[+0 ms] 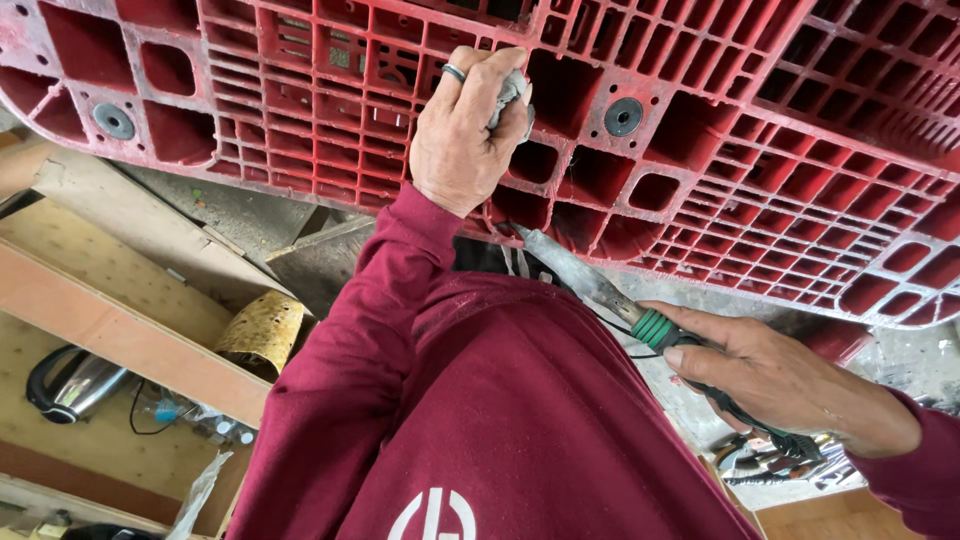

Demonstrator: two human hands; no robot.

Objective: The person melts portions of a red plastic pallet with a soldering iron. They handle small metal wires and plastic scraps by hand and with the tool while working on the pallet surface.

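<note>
Left grip (468, 125): fingers curled tight around a small grey wad (508, 95), pressed against the ribbed face of the red plastic pallet (760, 150); a ring sits on one finger. Right grip (770, 375): closed around the green-banded handle of a soldering-type heating tool (600, 285), whose grey metal shaft runs up and to the left, its pointed tip touching the pallet's lower edge just below the left hand. The tool's dark cord trails back past the right wrist.

The pallet fills the upper part of the view, showing a grid of square and rectangular cells with two round metal inserts, one (113, 121) at far left and one (623, 116) just right of the left hand. Both arms wear dark red sleeves (380, 330), and the same garment covers the middle of the view.

Lower left: wooden boards (110, 300), a curled, speckled yellowish sheet (262, 330), and a kettle (70, 385) with a black handle on a wooden surface (60, 455). Lower right: a heap of hand tools (770, 460), too cluttered to identify singly.
</note>
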